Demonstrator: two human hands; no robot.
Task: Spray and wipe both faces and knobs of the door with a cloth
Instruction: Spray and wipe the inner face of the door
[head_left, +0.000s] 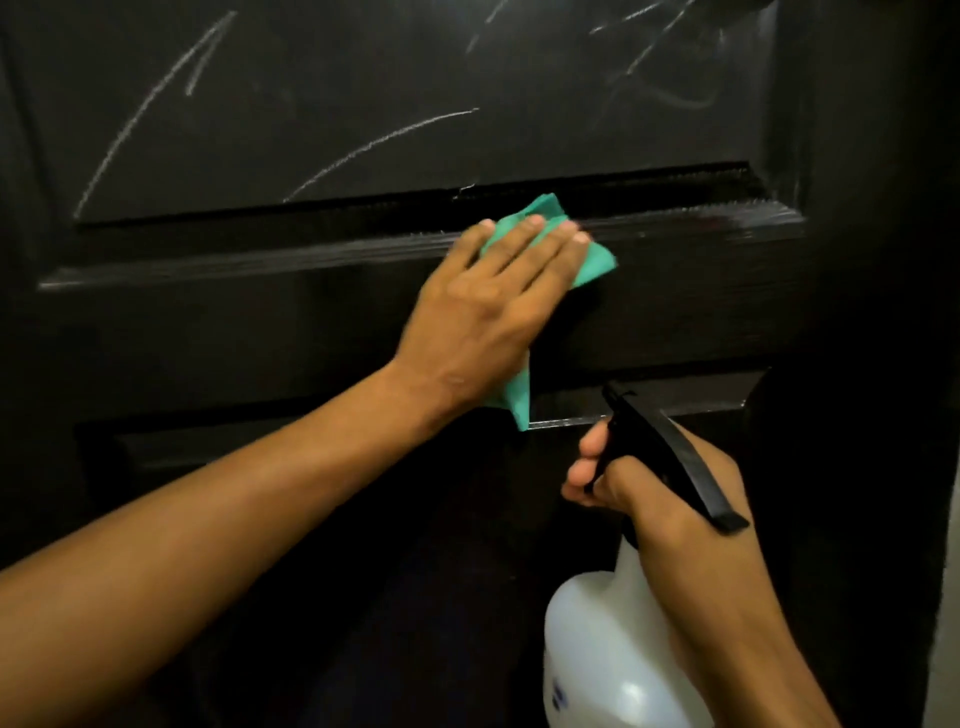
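I see my left hand (485, 306) flat, fingers straight, pressing a green cloth (524, 249) against the black door (260, 322) at the ledge under its upper panel. My right hand (670, 499) is curled round the neck of a white spray bottle (608, 649), low right, fingers at the black trigger (670, 457). White chalk scribbles (156, 109) cross the upper panel.

The light was dim, and a pale strip of wall (946, 597) showed at four o'clock along the frame's edge.
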